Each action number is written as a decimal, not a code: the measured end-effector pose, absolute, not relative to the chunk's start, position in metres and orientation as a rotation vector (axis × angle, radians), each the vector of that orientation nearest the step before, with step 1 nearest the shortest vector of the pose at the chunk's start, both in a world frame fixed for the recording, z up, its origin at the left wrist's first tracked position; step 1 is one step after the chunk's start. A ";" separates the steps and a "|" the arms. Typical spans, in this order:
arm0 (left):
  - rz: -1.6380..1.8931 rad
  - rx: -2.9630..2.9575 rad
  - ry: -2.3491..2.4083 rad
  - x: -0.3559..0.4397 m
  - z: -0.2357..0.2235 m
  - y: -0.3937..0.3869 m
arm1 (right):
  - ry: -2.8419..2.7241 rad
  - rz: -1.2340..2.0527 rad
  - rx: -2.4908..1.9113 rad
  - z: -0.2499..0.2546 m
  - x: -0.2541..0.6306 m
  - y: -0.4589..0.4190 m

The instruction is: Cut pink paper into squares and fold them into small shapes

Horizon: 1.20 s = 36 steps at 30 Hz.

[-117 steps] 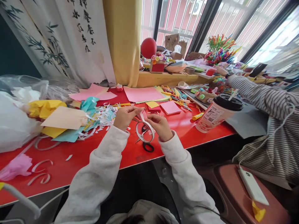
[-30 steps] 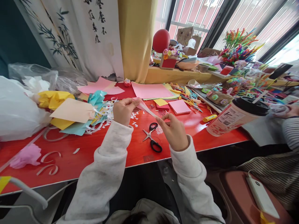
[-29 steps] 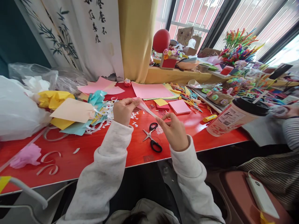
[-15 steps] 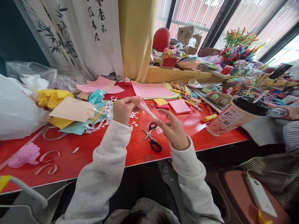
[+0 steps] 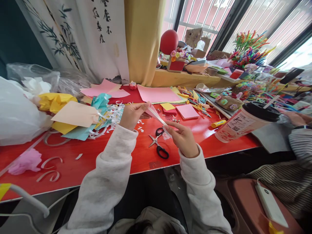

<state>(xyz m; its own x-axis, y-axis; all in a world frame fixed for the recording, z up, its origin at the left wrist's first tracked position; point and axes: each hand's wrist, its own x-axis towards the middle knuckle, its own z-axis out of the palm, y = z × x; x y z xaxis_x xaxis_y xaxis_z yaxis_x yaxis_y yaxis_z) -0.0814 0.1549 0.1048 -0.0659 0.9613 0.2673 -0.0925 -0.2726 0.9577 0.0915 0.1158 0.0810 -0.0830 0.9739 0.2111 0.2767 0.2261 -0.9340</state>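
Between my hands, above the red table, runs a narrow pink paper strip with a white band along it, slanting down to the right. My left hand pinches its upper end between thumb and fingers. At the lower end, my right hand has thumb and forefinger closed on the strip; a short pale end shows below them. Black-handled scissors lie with blades parted on the table, just below and left of my right hand.
A lidded drink cup stands tilted in view at right, near another person's hand. Pink square paper, a yellow glue stick and larger pink sheets lie behind. Paper scraps and a white bag fill the left.
The tape roll that hung at my hands earlier is out of sight. My hands have drawn apart, stretching the strip; lately my right fingers have shifted on it. The other person's arm has moved.
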 end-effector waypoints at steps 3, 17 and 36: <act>1.511 1.232 1.067 -0.080 0.105 0.154 | -1.576 0.945 -1.228 0.082 0.092 0.114; 1.311 1.181 0.929 -0.069 0.104 0.152 | -1.386 0.935 -1.163 0.078 0.088 0.112; 0.748 1.231 0.649 -0.069 0.100 0.146 | -1.904 -0.145 -0.965 0.074 0.120 0.140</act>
<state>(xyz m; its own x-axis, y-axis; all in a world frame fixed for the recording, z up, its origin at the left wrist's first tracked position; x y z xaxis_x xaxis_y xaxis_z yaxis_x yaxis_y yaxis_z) -0.0692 0.1462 0.0999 0.6035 0.7965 -0.0382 -0.1507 0.1609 0.9754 0.1199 0.1395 0.0739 -0.2256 0.5602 0.7971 0.6747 0.6800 -0.2870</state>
